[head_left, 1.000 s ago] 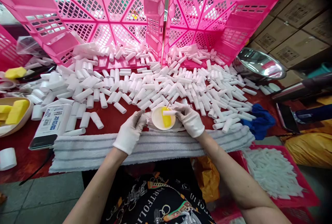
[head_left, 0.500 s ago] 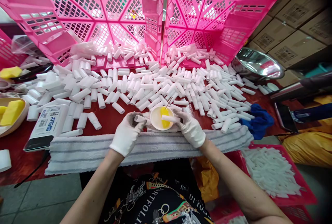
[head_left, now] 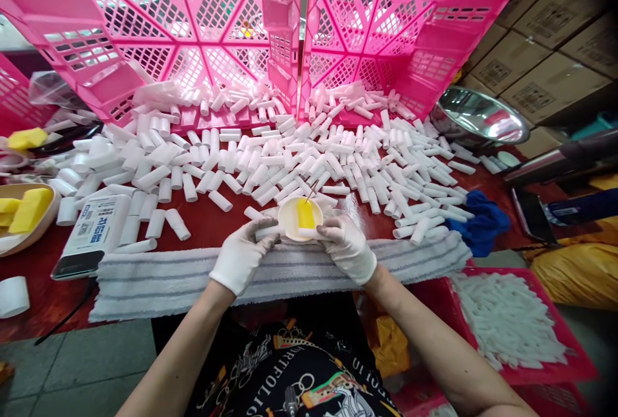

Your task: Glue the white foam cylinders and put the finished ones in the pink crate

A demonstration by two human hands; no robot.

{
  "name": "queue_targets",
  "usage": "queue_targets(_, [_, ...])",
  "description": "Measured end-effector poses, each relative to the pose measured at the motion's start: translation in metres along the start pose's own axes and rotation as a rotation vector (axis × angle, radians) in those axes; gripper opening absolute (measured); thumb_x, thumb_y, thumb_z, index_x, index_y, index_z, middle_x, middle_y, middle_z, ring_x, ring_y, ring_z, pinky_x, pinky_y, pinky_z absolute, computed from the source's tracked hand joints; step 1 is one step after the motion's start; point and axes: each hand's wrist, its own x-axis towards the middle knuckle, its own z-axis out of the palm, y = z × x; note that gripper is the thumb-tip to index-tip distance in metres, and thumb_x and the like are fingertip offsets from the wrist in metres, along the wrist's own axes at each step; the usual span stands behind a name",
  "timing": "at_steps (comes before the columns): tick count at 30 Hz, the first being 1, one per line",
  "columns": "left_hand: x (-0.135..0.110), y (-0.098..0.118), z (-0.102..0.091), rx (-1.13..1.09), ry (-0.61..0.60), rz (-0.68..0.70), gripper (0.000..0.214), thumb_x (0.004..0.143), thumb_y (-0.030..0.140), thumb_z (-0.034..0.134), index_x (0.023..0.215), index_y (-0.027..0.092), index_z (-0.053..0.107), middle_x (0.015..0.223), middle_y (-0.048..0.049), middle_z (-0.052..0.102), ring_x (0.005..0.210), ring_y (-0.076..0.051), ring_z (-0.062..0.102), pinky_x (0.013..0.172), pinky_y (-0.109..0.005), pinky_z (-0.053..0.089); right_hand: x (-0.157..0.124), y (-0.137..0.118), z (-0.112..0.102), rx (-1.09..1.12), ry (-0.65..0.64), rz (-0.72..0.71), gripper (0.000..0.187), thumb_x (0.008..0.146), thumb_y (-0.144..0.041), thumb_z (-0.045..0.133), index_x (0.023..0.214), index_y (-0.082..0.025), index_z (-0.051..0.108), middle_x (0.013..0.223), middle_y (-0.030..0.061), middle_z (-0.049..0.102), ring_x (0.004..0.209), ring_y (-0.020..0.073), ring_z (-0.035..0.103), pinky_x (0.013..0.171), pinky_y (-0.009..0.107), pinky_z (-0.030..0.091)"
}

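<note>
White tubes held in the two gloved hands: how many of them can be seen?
2. One white tube is in the left hand; the other tube is in the right hand, overlapping the small bowl in view. More may be hidden.

Your right hand (head_left: 351,246) has lowered its white tube (head_left: 309,233) from across the yellow block (head_left: 304,211) to the block's bottom end, just below frame centre. Left of the cup (head_left: 288,219), the tube (head_left: 269,233) in your left hand (head_left: 240,251), tilted half a second ago, now lies nearly level.
</note>
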Motion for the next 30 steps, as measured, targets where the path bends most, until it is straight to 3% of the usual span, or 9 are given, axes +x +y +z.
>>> queue_targets(2, [-0.003, 0.006, 0.001, -0.033, 0.008, -0.040, 0.056, 0.059, 0.040, 0.076, 0.103, 0.010, 0.059, 0.082, -0.0064, 0.068, 0.070, -0.014, 0.063, 0.066, -0.025, 0.050, -0.007, -0.010, -0.003, 0.028, -0.029, 0.007, 0.029, 0.077, -0.043, 0.061, 0.066, -0.017, 0.067, 0.063, 0.0027, 0.060, 0.059, 0.0133, 0.056, 0.057, 0.026, 0.046])
queue_targets(6, [-0.008, 0.011, 0.006, -0.043, 0.001, -0.067, 0.055, 0.057, 0.040, 0.078, 0.100, 0.010, 0.061, 0.073, -0.0038, 0.067, 0.060, -0.012, 0.061, 0.057, -0.022, 0.048, -0.019, -0.025, -0.008, 0.195, 0.150, 0.184, 0.036, 0.074, -0.047, 0.063, 0.093, -0.017, 0.067, 0.088, 0.0083, 0.067, 0.074, 0.0160, 0.062, 0.066, 0.027, 0.050])
queue_targets(9, [-0.013, 0.011, 0.013, -0.068, -0.070, -0.046, 0.054, 0.056, 0.036, 0.079, 0.100, 0.010, 0.062, 0.081, -0.0060, 0.069, 0.066, -0.014, 0.064, 0.066, -0.025, 0.050, -0.018, -0.030, -0.013, 0.326, 0.110, 0.388, 0.047, 0.076, -0.056, 0.057, 0.097, -0.015, 0.065, 0.068, 0.0040, 0.065, 0.053, 0.0109, 0.055, 0.046, 0.022, 0.042])
queue_targets(11, [-0.017, 0.011, 0.017, -0.067, -0.114, -0.025, 0.054, 0.057, 0.035, 0.079, 0.101, 0.010, 0.062, 0.084, -0.0073, 0.069, 0.070, -0.015, 0.065, 0.070, -0.027, 0.050, -0.015, -0.032, -0.016, 0.308, 0.051, 0.406, 0.049, 0.076, -0.058, 0.055, 0.094, -0.014, 0.066, 0.058, 0.0011, 0.059, 0.046, 0.0088, 0.049, 0.042, 0.020, 0.036])
queue_targets(17, [-0.025, 0.009, 0.028, 0.171, -0.158, 0.076, 0.040, 0.073, 0.045, 0.062, 0.099, 0.015, 0.062, 0.064, -0.0012, 0.063, 0.058, -0.013, 0.058, 0.059, -0.026, 0.045, -0.022, -0.040, -0.019, 0.016, 0.131, 0.254, 0.043, 0.081, -0.055, 0.049, 0.084, -0.016, 0.067, 0.063, 0.0032, 0.062, 0.052, 0.0116, 0.053, 0.049, 0.024, 0.040])
queue_targets(21, [-0.025, -0.003, 0.045, 0.556, -0.029, 0.229, 0.043, 0.085, 0.049, 0.038, 0.062, 0.018, 0.058, 0.054, -0.0018, 0.056, 0.051, -0.013, 0.050, 0.053, -0.026, 0.037, -0.034, -0.035, -0.018, -0.482, 0.230, -0.154, 0.045, 0.088, -0.048, 0.039, 0.056, -0.020, 0.057, 0.051, 0.0052, 0.053, 0.049, 0.0149, 0.049, 0.050, 0.029, 0.037])
queue_targets(23, [-0.024, -0.010, 0.056, 0.643, 0.030, 0.247, 0.046, 0.087, 0.046, 0.033, 0.056, 0.020, 0.054, 0.052, -0.0030, 0.055, 0.050, -0.015, 0.049, 0.053, -0.027, 0.035, -0.038, -0.032, -0.019, -0.660, 0.326, -0.301, 0.046, 0.090, -0.039, 0.032, 0.052, -0.021, 0.051, 0.050, 0.0069, 0.051, 0.051, 0.0164, 0.047, 0.052, 0.031, 0.034])
queue_targets(26, [-0.025, -0.015, 0.072, 0.695, 0.082, 0.294, 0.044, 0.087, 0.042, 0.030, 0.058, 0.020, 0.054, 0.055, -0.0051, 0.056, 0.051, -0.016, 0.051, 0.056, -0.028, 0.036, -0.041, -0.033, -0.020, -0.672, 0.409, -0.267, 0.040, 0.091, -0.027, 0.029, 0.057, -0.020, 0.050, 0.056, 0.0076, 0.054, 0.054, 0.0160, 0.049, 0.055, 0.030, 0.035])
queue_targets(30, [-0.032, -0.016, 0.091, 0.706, 0.059, 0.316, 0.045, 0.089, 0.040, 0.025, 0.063, 0.020, 0.057, 0.061, -0.0077, 0.060, 0.057, -0.018, 0.055, 0.061, -0.029, 0.038, -0.048, -0.036, -0.027, -0.609, 0.384, -0.095, 0.037, 0.090, -0.022, 0.032, 0.057, -0.020, 0.048, 0.054, 0.0062, 0.054, 0.050, 0.0147, 0.049, 0.054, 0.029, 0.034])
